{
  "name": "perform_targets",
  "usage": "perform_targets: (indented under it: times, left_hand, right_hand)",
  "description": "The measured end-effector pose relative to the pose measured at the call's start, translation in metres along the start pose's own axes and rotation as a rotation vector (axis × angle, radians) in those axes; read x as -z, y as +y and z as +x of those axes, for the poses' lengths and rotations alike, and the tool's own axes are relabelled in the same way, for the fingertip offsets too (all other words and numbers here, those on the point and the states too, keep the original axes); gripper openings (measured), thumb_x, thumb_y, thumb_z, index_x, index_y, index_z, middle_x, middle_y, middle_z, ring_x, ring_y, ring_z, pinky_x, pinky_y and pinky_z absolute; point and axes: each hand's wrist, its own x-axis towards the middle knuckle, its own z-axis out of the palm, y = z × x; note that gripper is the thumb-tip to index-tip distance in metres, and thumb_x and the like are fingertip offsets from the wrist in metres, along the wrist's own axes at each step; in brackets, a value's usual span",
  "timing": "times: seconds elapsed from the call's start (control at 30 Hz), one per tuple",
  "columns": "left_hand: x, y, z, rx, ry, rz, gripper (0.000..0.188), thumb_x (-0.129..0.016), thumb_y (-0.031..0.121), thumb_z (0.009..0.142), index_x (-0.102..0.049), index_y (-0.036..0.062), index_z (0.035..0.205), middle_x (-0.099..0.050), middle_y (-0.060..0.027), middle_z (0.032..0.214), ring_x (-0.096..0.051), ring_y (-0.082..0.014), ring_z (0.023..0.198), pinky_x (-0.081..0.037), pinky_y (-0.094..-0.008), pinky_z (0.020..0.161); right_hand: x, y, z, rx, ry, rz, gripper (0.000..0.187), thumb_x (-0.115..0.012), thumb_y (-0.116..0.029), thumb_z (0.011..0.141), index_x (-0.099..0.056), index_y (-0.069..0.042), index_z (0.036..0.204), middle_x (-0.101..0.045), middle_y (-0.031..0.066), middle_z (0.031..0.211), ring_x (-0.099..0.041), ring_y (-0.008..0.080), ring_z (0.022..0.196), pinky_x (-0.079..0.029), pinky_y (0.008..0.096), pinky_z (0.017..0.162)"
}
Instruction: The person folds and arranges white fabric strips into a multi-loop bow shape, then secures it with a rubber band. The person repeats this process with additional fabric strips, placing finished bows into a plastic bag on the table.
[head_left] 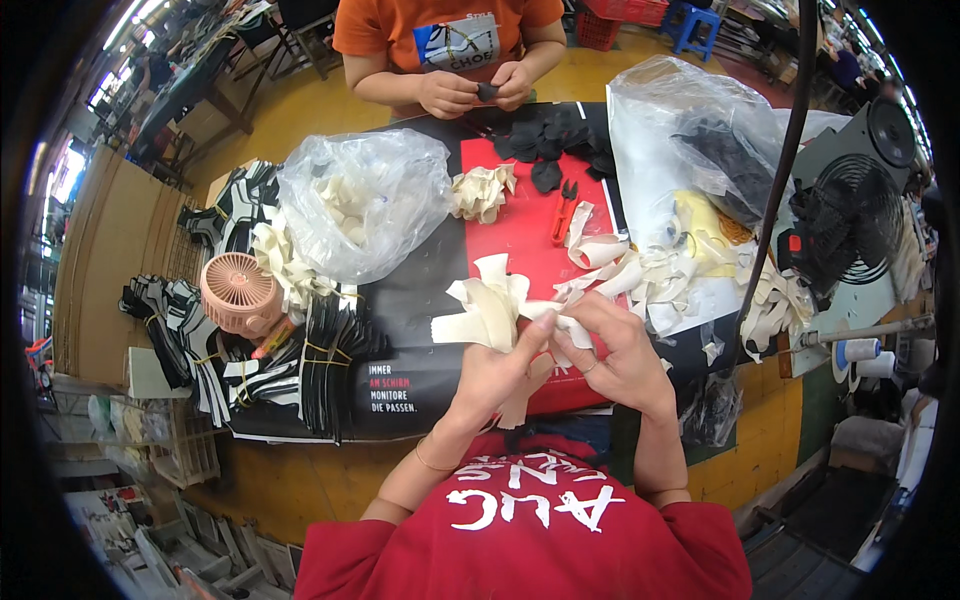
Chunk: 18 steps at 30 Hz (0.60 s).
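Observation:
My left hand (497, 377) is closed around a fanned bunch of cream fabric pieces (484, 314), which stick out past the thumb in several directions. Just to its right, my right hand (628, 352) pinches the end of a cream fabric strip (569, 327) that runs over to the bunch. Both hands are above the near part of a red and black printed table cover (492, 238). Beyond them lie a pile of cream pieces (483, 193) and red-handled thread snips (563, 216). Loose cream strips (672, 280) spread out to the right.
A clear plastic bag (385, 190) of cream pieces, a pink fan (241, 292) and tied black-and-white bundles (328, 365) fill the left side. Black pieces (555, 138) lie near a co-worker in orange (450, 40), whose hands hold a black piece. A dark cable (785, 190) hangs at right, before a black fan (855, 220).

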Motion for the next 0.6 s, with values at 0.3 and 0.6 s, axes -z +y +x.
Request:
perform_targets:
  times: [0.3,0.6]
  left_hand:
    - [0.031,0.001,0.016,-0.045,0.179,-0.521,0.016,-0.061,0.020,0.091,-0.053,0.0063,0.088,-0.045,0.0013,0.060,-0.037,-0.0072,0.045,-0.035,-0.0248,0.049]
    - [0.038,0.004,0.012,-0.004,0.047,-0.427,0.015,-0.061,0.020,0.091,-0.053,0.0074,0.091,-0.047,0.0015,0.061,-0.037,-0.0064,0.044,-0.035,-0.0235,0.048]
  right_hand:
    - [0.024,0.052,-0.034,-0.438,0.743,0.592,0.038,-0.055,-0.010,0.088,-0.051,0.007,0.122,-0.060,0.0125,0.109,-0.059,0.0192,0.098,-0.047,0.0329,0.087]
    - [0.033,0.042,-0.006,-0.052,0.390,-0.843,0.094,-0.080,-0.024,0.070,-0.027,0.000,0.144,-0.037,0.0206,0.141,-0.035,0.0363,0.130,-0.024,0.0446,0.110]
